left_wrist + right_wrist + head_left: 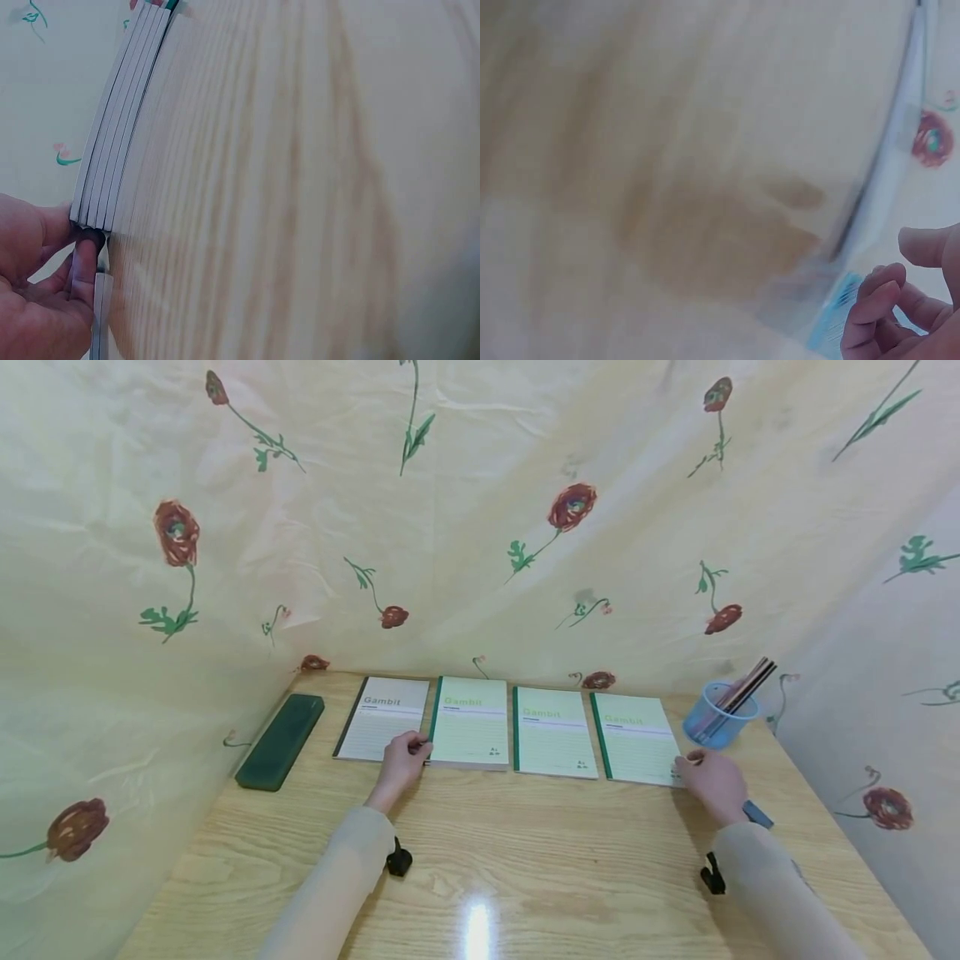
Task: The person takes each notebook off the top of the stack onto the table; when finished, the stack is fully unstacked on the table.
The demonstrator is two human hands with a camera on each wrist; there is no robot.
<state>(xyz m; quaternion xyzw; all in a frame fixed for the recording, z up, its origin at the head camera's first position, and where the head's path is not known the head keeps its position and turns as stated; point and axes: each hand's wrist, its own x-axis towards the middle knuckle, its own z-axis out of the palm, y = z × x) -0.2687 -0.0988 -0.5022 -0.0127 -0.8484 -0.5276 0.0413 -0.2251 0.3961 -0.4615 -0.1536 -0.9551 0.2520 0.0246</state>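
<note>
Notebooks lie in a row along the back of the table. At the left is a grey-covered notebook (384,718) with a dark spine. Beside it a pile of green-spined notebooks (471,735) shows several layered edges in the left wrist view. My left hand (405,764) pinches the pile's near left corner, thumb and fingertip at the edges. Further right lies another green-spined notebook (557,747), then the rightmost notebook (633,756). At that one's near right corner is my right hand (716,781). In the right wrist view its thumb and fingers (874,307) stand apart, nothing visible between them.
A dark green oblong case (281,743) lies at the left table edge. A blue mesh pen cup (716,727) holding several pencils stands behind the right hand. Flower-patterned cloth (480,527) hangs behind the wooden table (540,868) and on both sides.
</note>
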